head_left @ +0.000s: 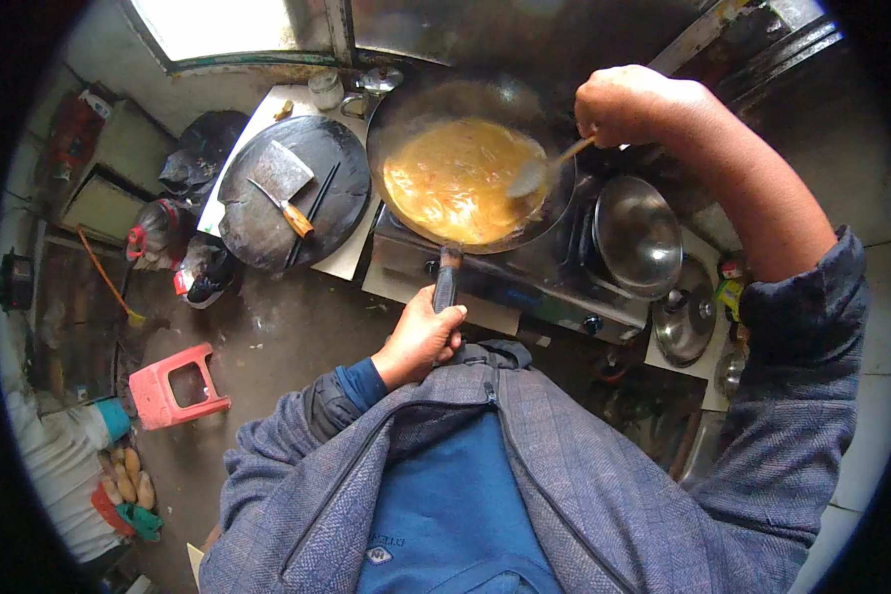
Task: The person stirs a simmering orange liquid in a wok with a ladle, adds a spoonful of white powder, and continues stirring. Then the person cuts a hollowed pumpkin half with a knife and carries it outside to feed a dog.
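While your left hand [426,332] wraps the handle [447,282], the wok [500,96] sits just beyond it on the stove [554,305]; your right hand [619,104] clasps the ladle [528,179], head at the liquid's [455,183] right side.

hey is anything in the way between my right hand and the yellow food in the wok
Nothing visible except the ladle that your right hand holds. Its head is at the right side of the yellow food in the wok; your left hand grips the handle.

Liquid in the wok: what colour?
The liquid is golden yellow; the head view shows it.
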{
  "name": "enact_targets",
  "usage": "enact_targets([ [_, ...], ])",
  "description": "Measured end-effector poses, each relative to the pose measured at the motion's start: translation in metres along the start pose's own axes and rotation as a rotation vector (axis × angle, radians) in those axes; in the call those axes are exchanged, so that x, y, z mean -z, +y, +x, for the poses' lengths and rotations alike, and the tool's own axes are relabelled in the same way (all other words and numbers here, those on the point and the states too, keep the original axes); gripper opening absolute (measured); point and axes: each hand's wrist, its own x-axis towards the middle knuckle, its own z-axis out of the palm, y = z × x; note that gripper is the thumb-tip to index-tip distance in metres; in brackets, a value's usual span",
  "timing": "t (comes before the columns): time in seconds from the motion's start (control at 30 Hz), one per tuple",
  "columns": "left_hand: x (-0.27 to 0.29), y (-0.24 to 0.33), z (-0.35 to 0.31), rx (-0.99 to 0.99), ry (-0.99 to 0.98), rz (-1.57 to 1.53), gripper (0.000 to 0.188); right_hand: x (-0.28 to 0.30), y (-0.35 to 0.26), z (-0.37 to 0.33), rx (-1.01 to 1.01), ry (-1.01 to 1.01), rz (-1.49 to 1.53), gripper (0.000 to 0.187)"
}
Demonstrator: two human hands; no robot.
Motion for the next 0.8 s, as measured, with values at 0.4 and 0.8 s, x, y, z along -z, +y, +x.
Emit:
enact_targets([
  [0.4, -0.002, 0.004, -0.003, 0.012, 0.008, -0.030, 0.025, -0.004, -0.027, 0.025, -0.048, -0.454, 0.134, 0.021],
  [0.8, -0.004, 0.007, -0.004, 0.008, 0.012, 0.007, 0.025, -0.136, -0.069, 0.052, -0.067, 0.312, 0.190, 0.018],
])
